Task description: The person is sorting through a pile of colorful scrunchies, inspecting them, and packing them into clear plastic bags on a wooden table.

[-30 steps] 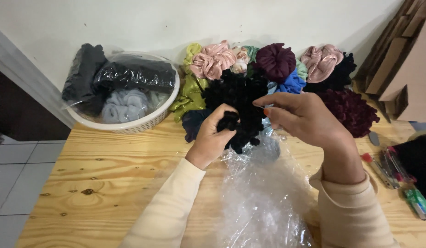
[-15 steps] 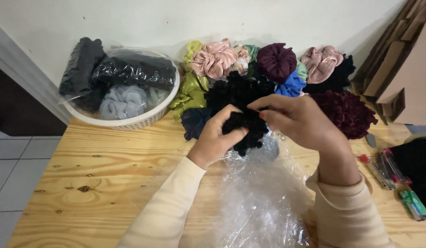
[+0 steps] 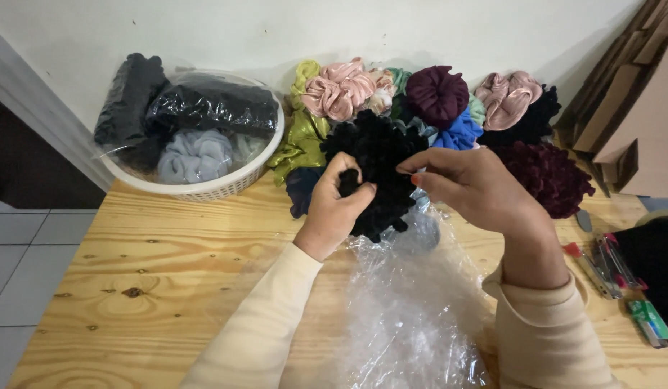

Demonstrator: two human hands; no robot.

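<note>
Black and velvety, the ruffled scrunchie (image 3: 380,169) sits bunched between both hands, just above the clear plastic bag (image 3: 413,310) that lies crumpled on the pale wooden table (image 3: 154,288). The left hand (image 3: 334,209) has its fingers curled tight into the lower left folds, gripping them; the right hand (image 3: 478,191) pinches the upper right edge between thumb and forefinger. Its pile is deep and matte, so the folds blur together and its full outline is hard to trace against the dark fabric behind.

Behind it runs a heap of other scrunchies (image 3: 435,97) in satin pink, olive, plum, blue and maroon, pressed against the wall. To the left a white woven basket (image 3: 211,189) holds bagged dark and grey ones. Cardboard boxes (image 3: 636,108) are cut off at the right edge, and some pens (image 3: 607,263) lie beside a dark shape I cannot make out.
</note>
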